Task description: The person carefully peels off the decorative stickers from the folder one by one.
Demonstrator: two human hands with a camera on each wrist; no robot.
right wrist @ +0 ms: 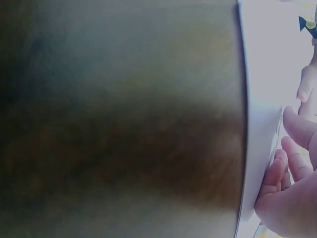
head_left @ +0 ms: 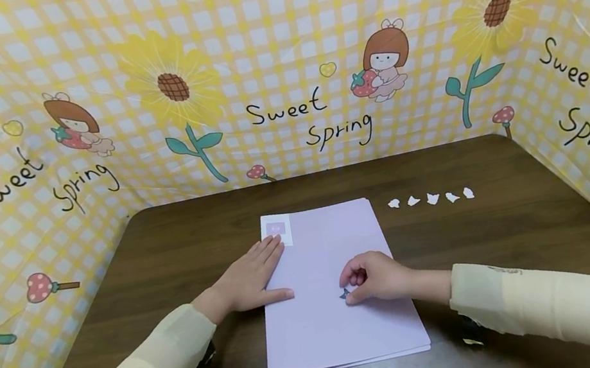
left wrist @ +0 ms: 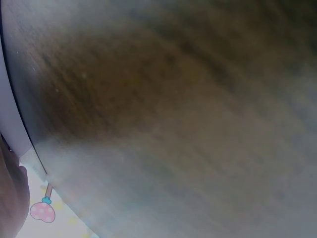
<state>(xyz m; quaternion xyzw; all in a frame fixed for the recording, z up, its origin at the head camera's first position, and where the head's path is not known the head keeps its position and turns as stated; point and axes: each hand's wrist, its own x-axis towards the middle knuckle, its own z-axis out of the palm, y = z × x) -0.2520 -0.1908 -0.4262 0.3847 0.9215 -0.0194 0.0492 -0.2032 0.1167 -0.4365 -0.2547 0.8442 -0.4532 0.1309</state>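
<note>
A stack of pale lilac paper (head_left: 332,334) lies on the table. My left hand (head_left: 248,276) rests with straight fingers on its left edge, the fingertips over a small white card (head_left: 286,237) with a lilac square at the top-left corner. Above the right half of the sheet, my right hand (head_left: 378,277) has its fingers curled and pinches a small dark pointed piece (head_left: 344,294) between thumb and index finger. The piece is too small to tell its kind. In the right wrist view, the right hand (right wrist: 292,183) shows beside the paper's edge (right wrist: 255,148).
Several small torn-looking white scraps (head_left: 432,199) lie in a row on the brown wooden table (head_left: 175,236), right of the paper's top. A yellow checked cloth (head_left: 270,38) with flowers hangs around the back and sides.
</note>
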